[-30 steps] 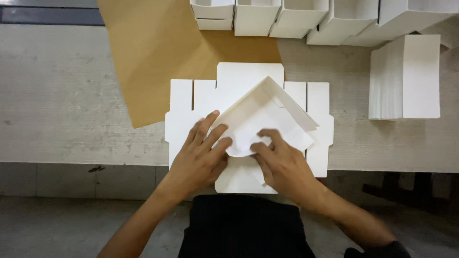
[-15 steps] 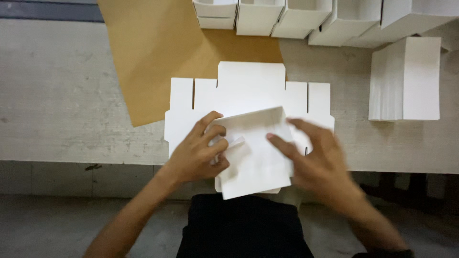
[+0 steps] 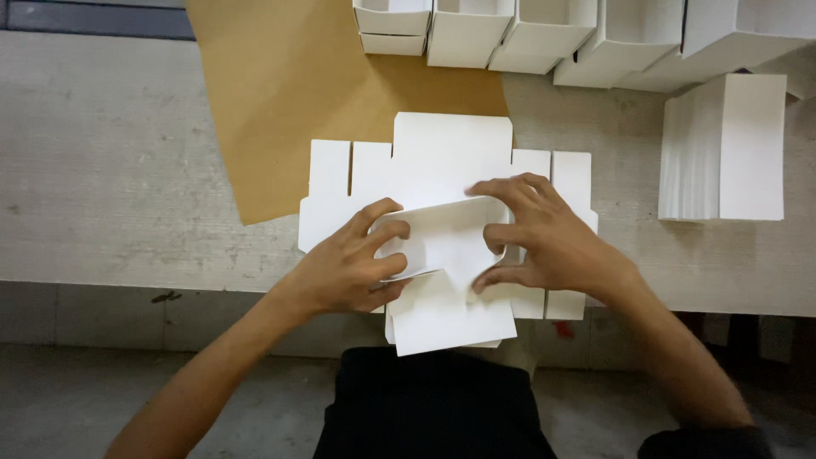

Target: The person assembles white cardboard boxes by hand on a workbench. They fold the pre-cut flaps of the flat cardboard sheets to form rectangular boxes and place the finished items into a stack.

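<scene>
Two bare hands at work, both on one piece. Largest first: pale grey concrete bench (image 3: 110,187) filling the width; on it one big sheet of brown kraft paper (image 3: 289,93), lying from 12 o'clock down toward 9 o'clock of the hands. Next in size, one flat white die-cut cardboard box blank (image 3: 442,153), slotted flaps spread to either side, long axis running 9 to 3 o'clock, partly on the brown sheet, near edge overhanging the bench toward 6 o'clock. At 2 o'clock, well apart from the hands, one tall stack of flat white cardboard sheets (image 3: 722,144). Along 12 to 1 o'clock, at least five folded white cardboard boxes (image 3: 472,34) in a row, some cut off by the frame edge, so exact count uncertain. Smallest: one half-folded white cardboard panel (image 3: 442,242) raised off the blank, pinched between the hands; whether a flap of the blank or a separate piece on top, cannot tell.

Key relation: raised panel directly between the two palms, long axis 9 to 3 o'clock. Left hand (image 3: 344,272) at its 9 o'clock end, fingers curled narrow over the edge, gripping. Right hand (image 3: 548,242) at its 3 o'clock end, fingers spread wide, tips pressing on the top edge and thumb tucked under. Equally near, both touching.
</scene>
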